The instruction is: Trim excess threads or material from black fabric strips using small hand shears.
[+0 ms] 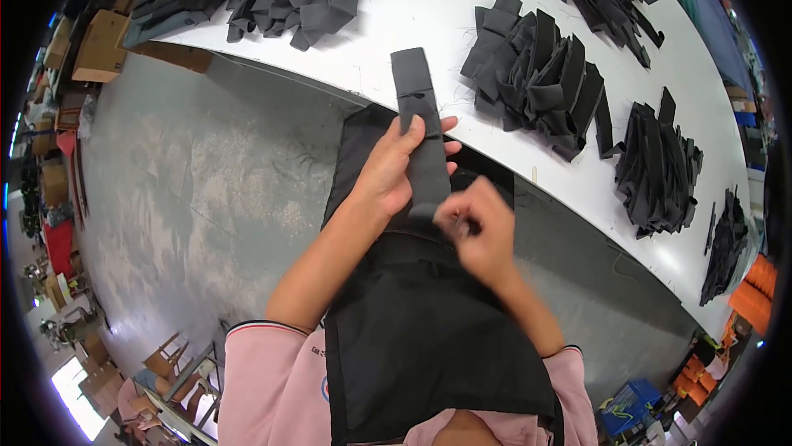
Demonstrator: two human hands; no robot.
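Left hand [388, 169] grips a dark strip [421, 128], fingers wrapped across its middle, thumb beneath. Strip runs up past the fingertips onto the white table [412, 0]. Right hand [478, 231] curled, fingertips pinching the strip's lower end; blurred. Black apron [412, 330] lies under both hands. Fabric piles [536, 75] well beyond the fingers.

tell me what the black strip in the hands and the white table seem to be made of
Black strip: looks like matte woven fabric or webbing; it bends softly under the left hand, and loose threads lie nearby. White table: seems a smooth, hard laminate or painted board with a slight sheen; the exact material is unclear.
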